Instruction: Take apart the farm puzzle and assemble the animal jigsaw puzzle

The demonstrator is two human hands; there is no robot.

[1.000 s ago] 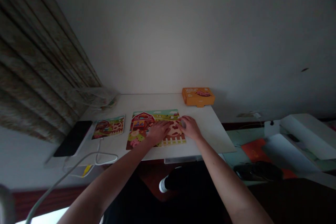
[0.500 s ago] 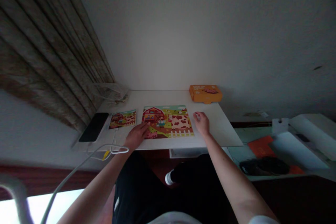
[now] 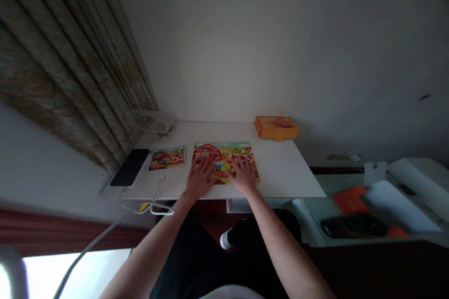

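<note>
A colourful farm picture puzzle (image 3: 210, 148), with a red barn and a spotted cow, lies flat on the white table near its front edge. My left hand (image 3: 200, 178) rests on its lower left part, fingers spread and pointing away from me. On the lower right part, over the cow, lies my right hand (image 3: 244, 175), fingers also spread. Both hands are open and hide much of the lower picture. Left of the puzzle is a smaller card (image 3: 167, 158) printed with the same farm scene.
A black phone (image 3: 130, 167) lies at the table's left edge. A white cable (image 3: 161, 206) hangs over the front left. An orange box (image 3: 277, 128) stands at the back right. On a lower surface to the right are a black shoe-like object (image 3: 354, 225) and white boxes (image 3: 417, 182).
My right hand has moved left from beside the puzzle onto it and spread its fingers. My left hand has slid right and further onto the picture.
</note>
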